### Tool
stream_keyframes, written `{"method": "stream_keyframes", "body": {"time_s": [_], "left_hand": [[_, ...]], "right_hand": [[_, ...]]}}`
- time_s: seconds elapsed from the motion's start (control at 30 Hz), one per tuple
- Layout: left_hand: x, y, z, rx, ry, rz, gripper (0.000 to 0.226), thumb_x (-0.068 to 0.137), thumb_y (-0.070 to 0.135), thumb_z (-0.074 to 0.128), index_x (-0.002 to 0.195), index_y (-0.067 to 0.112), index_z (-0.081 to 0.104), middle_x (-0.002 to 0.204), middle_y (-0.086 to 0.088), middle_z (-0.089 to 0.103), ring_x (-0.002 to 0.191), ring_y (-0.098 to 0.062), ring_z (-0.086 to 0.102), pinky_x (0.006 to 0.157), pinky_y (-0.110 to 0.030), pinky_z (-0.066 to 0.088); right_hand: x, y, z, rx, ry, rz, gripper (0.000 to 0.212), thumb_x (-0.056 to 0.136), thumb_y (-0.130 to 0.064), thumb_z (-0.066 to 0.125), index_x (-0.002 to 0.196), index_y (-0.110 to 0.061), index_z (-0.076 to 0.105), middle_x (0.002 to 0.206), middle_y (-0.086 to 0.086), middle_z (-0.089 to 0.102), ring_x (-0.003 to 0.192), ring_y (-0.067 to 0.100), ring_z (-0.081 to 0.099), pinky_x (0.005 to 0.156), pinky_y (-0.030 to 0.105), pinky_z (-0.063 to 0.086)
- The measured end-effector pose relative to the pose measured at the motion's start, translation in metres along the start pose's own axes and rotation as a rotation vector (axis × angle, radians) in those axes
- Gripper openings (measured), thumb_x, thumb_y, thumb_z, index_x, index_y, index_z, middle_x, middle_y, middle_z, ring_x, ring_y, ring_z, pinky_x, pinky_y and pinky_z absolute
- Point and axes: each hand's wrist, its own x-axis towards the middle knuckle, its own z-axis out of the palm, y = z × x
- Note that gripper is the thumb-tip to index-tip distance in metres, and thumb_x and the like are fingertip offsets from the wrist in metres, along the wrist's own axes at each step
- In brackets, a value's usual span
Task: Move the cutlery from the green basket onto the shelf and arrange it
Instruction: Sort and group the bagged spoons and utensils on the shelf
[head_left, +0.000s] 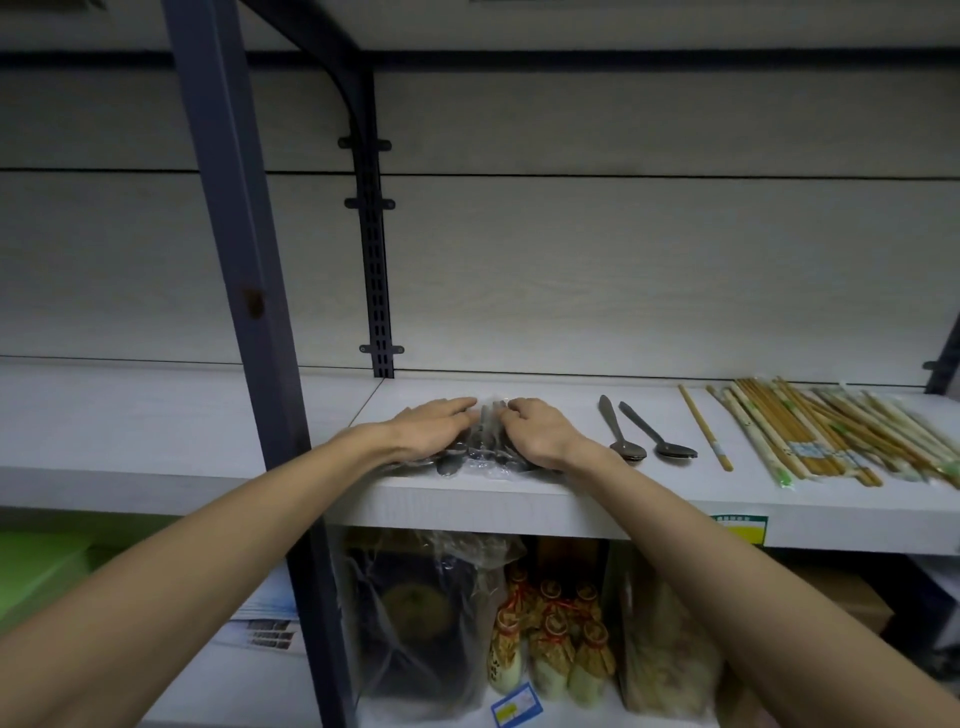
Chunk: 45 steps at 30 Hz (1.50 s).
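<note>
A clear plastic pack of metal spoons (485, 447) lies on the white shelf (571, 512) near its front edge. My left hand (434, 428) lies flat on the pack's left side with its fingers stretched out. My right hand (537, 431) rests on the pack's right side, its fingertips curled onto the plastic. Two loose metal spoons (641, 434) lie side by side just right of my right hand. Further right lie a single pair of chopsticks (705, 427) and a spread of wrapped chopstick packs (831, 434). Something green (41, 566) shows at the lower left; I cannot tell whether it is the basket.
A dark blue upright post (244, 270) stands in front of the shelf at the left. A slotted bracket rail (376, 249) runs up the back wall. Below the shelf stand bagged goods (426, 618) and small wrapped bottles (556, 639). A price label (740, 527) sits on the shelf edge.
</note>
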Motion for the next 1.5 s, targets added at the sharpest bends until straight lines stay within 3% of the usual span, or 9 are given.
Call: {"method": "stream_keyframes", "body": {"time_s": [0.27, 0.4, 0.63, 0.77, 0.9, 1.0, 1.17, 1.33, 1.5], "left_hand": [[-0.003, 0.008, -0.007, -0.058, 0.310, -0.006, 0.052, 0.098, 0.054, 0.038, 0.143, 0.033, 0.053, 0.151, 0.005, 0.052, 0.140, -0.022, 0.044, 0.120, -0.049, 0.026], [-0.001, -0.008, -0.012, 0.001, 0.141, -0.125, 0.076, 0.078, 0.075, 0.031, 0.140, 0.037, 0.054, 0.149, 0.005, 0.053, 0.137, -0.026, 0.047, 0.117, -0.053, 0.028], [0.001, -0.005, -0.001, -0.040, 0.071, -0.141, 0.038, 0.082, 0.052, 0.048, 0.112, 0.035, 0.064, 0.130, 0.011, 0.061, 0.119, -0.021, 0.052, 0.114, -0.061, 0.024], [-0.001, -0.002, -0.010, -0.213, 0.072, -0.146, 0.081, 0.064, 0.043, 0.054, 0.144, 0.040, 0.049, 0.151, 0.005, 0.048, 0.134, -0.024, 0.045, 0.118, -0.053, 0.026], [0.001, -0.001, -0.008, -0.100, 0.063, -0.099, 0.054, 0.087, 0.053, 0.039, 0.140, 0.045, 0.048, 0.164, 0.006, 0.031, 0.150, -0.025, 0.027, 0.122, -0.058, 0.012], [0.003, -0.004, 0.003, 0.061, 0.001, -0.103, 0.061, 0.100, 0.060, 0.019, 0.158, 0.040, 0.025, 0.169, 0.008, 0.011, 0.157, -0.022, 0.009, 0.123, -0.060, 0.001], [0.008, -0.011, 0.002, 0.128, -0.003, -0.084, 0.064, 0.099, 0.062, 0.012, 0.159, 0.042, 0.019, 0.170, 0.010, 0.006, 0.157, -0.019, 0.001, 0.122, -0.064, -0.001], [0.007, -0.011, 0.000, 0.145, 0.029, -0.060, 0.071, 0.094, 0.075, 0.014, 0.158, 0.044, 0.021, 0.169, 0.014, 0.007, 0.157, -0.021, 0.003, 0.124, -0.059, 0.001], [0.006, -0.007, 0.004, 0.225, -0.044, -0.048, 0.059, 0.103, 0.057, 0.020, 0.160, 0.041, 0.015, 0.170, 0.006, 0.005, 0.157, -0.021, 0.001, 0.123, -0.062, 0.002]], "right_hand": [[-0.004, -0.007, -0.002, -0.062, 0.026, 0.035, 0.050, 0.098, -0.051, 0.026, 0.113, -0.018, 0.061, 0.131, 0.014, 0.055, 0.123, 0.038, 0.050, 0.106, 0.049, 0.040], [-0.003, -0.004, -0.005, -0.020, -0.016, 0.042, 0.056, 0.098, -0.057, 0.028, 0.119, -0.018, 0.063, 0.134, 0.012, 0.058, 0.126, 0.034, 0.051, 0.108, 0.046, 0.039], [-0.001, -0.006, 0.009, -0.149, -0.033, 0.071, 0.066, 0.097, -0.052, 0.020, 0.135, -0.008, 0.053, 0.141, 0.018, 0.049, 0.132, 0.036, 0.041, 0.112, 0.051, 0.031], [-0.001, -0.013, 0.000, -0.142, -0.096, 0.062, 0.071, 0.095, -0.056, 0.020, 0.141, -0.009, 0.048, 0.149, 0.016, 0.043, 0.138, 0.035, 0.035, 0.116, 0.047, 0.028], [-0.001, -0.015, -0.006, -0.136, -0.135, 0.027, 0.059, 0.105, -0.049, 0.021, 0.147, -0.015, 0.043, 0.152, 0.015, 0.039, 0.143, 0.034, 0.029, 0.119, 0.043, 0.021], [0.000, -0.011, 0.005, -0.231, -0.113, 0.023, 0.065, 0.097, -0.056, 0.014, 0.148, -0.026, 0.041, 0.152, 0.013, 0.039, 0.141, 0.038, 0.030, 0.117, 0.052, 0.024], [0.010, -0.008, 0.015, -0.227, -0.105, 0.042, 0.098, 0.069, -0.070, -0.003, 0.146, -0.027, 0.040, 0.154, 0.010, 0.040, 0.140, 0.036, 0.031, 0.115, 0.053, 0.025], [-0.003, -0.012, 0.000, -0.023, -0.073, 0.067, 0.056, 0.105, -0.045, 0.022, 0.145, -0.015, 0.047, 0.153, 0.017, 0.040, 0.143, 0.035, 0.032, 0.120, 0.046, 0.022], [0.016, 0.002, 0.022, -0.160, -0.094, 0.075, 0.093, 0.069, -0.058, -0.003, 0.134, -0.020, 0.051, 0.146, 0.011, 0.047, 0.130, 0.035, 0.040, 0.112, 0.051, 0.030]]}}
